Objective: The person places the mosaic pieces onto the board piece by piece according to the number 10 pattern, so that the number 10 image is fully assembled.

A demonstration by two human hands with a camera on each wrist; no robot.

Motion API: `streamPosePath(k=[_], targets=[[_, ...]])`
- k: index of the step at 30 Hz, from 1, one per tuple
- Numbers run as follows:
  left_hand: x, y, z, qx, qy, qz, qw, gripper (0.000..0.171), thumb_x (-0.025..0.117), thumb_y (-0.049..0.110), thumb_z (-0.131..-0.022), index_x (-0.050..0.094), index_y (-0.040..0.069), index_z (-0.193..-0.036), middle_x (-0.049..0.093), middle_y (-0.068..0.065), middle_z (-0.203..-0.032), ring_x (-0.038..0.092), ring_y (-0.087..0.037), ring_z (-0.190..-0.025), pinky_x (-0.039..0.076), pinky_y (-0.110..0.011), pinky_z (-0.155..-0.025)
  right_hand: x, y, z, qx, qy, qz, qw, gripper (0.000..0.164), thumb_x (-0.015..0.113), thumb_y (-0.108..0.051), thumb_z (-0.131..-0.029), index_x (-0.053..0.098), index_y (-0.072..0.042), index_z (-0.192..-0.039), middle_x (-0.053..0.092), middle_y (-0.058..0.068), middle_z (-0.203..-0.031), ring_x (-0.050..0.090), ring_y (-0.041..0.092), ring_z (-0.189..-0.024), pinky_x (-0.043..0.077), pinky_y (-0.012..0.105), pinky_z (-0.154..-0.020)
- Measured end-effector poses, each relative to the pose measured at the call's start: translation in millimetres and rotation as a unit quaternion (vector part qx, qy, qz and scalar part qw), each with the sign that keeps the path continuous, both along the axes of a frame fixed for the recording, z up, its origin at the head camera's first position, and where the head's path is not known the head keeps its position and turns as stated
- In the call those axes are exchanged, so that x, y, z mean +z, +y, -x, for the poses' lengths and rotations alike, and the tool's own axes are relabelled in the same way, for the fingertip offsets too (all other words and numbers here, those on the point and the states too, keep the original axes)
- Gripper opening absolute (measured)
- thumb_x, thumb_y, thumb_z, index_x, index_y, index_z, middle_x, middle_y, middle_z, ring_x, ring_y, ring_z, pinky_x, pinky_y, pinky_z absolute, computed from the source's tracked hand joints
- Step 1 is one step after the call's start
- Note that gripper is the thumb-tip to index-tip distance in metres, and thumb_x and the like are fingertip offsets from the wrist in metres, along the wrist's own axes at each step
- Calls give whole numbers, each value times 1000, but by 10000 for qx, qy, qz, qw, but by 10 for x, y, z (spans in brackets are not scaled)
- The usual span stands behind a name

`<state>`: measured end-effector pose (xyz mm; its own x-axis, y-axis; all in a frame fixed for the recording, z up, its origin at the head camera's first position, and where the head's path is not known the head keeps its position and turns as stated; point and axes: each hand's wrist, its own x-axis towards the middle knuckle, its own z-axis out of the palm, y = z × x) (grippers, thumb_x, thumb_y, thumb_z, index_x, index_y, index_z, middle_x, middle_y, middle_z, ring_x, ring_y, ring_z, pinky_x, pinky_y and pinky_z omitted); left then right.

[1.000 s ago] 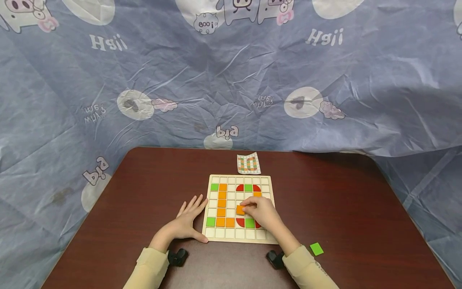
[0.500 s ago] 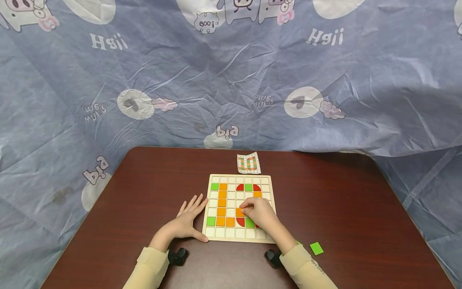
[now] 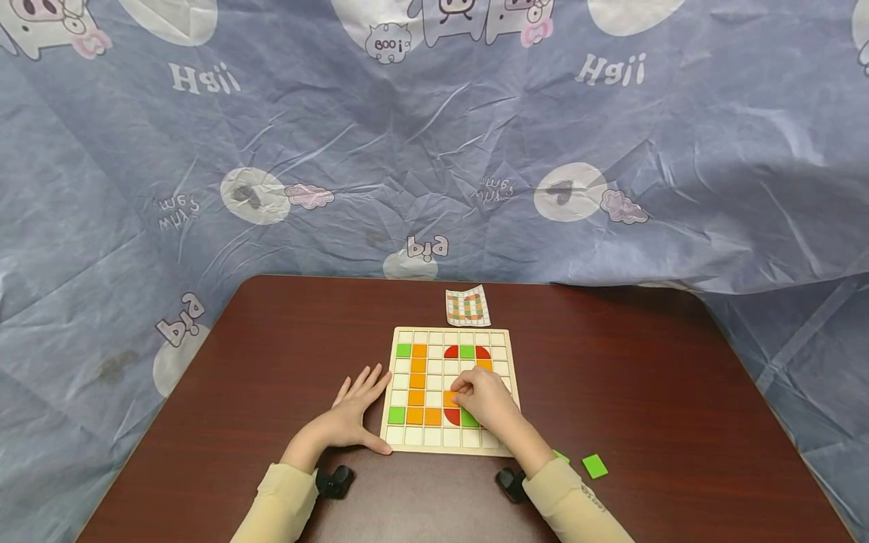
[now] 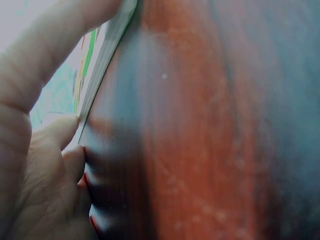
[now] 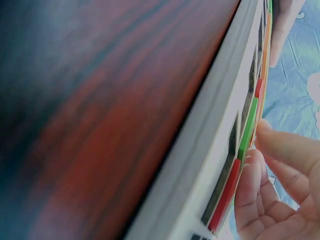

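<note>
In the head view, the cream grid board [image 3: 413,437] lies on the table with orange, green and red pieces in its cells. My left hand [image 3: 349,416] is spread at the board's left side, fingertips and thumb against its edge. The thumb [image 4: 35,55] reaches the board's edge in the left wrist view. My right hand [image 3: 487,398] is over the board, thumb and bent fingers pinching at the upper right of an orange square tile [image 3: 449,399]. That tile sits in a cell just above a red quarter-circle piece [image 3: 451,416]. The right hand covers several cells.
Behind the board is a small printed pattern card [image 3: 468,308]. A loose green tile [image 3: 594,466] lies right of the right sleeve, and another green tile [image 3: 560,456] peeks out beside the cuff. A blue patterned cloth [image 3: 380,151] hangs behind the brown table [image 3: 645,377].
The orange tile, tilted in my right fingers earlier, now lies in its cell. My right hand has shifted slightly left, uncovering part of a second green tile. The left hand stays put.
</note>
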<state>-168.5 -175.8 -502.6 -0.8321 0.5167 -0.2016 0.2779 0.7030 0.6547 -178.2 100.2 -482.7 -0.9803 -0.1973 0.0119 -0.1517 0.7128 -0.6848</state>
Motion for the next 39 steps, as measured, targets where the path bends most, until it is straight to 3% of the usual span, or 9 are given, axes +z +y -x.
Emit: streamPosePath(k=[8, 15, 24, 39], targets=[[5, -2, 1, 1, -39, -15, 10000, 124, 90, 42, -66, 15, 11, -159, 1, -15, -166, -4, -37, -153, -5, -62, -119, 123, 177, -4, -402, -472, 679, 9958, 5, 76, -14, -85, 76, -13, -90, 68, -4, -79, 56, 8, -69, 47, 24, -64], [-2, -7, 16, 4, -39, -27, 10000, 124, 90, 43, -66, 15, 11, -159, 2, -15, -166, -4, -37, -153, -5, -62, -120, 218, 484, -5, -626, -688, 816, 9923, 12, 75, -16, -87, 76, -9, -96, 73, 0, -83, 61, 9, -71, 48, 23, -65], [-25, -8, 6, 15, -56, -26, 10000, 125, 89, 44, -67, 12, 12, -160, -1, -14, -167, -6, -36, -153, -7, -61, -120, 261, 903, -134, -220, -839, 953, 9917, 22, 73, -13, -88, 72, -2, -106, 72, 4, -91, 64, 12, -79, 53, 20, -68], [-14, 4, 5, 8, -32, -29, 10000, 124, 90, 43, -66, 14, 12, -159, 0, -15, -166, -5, -37, -153, -6, -61, -120, 100, 1410, -499, 326, -1433, 1133, 9826, 38, 78, -19, -83, 68, 0, -114, 71, 11, -105, 69, 14, -86, 57, 22, -71]])
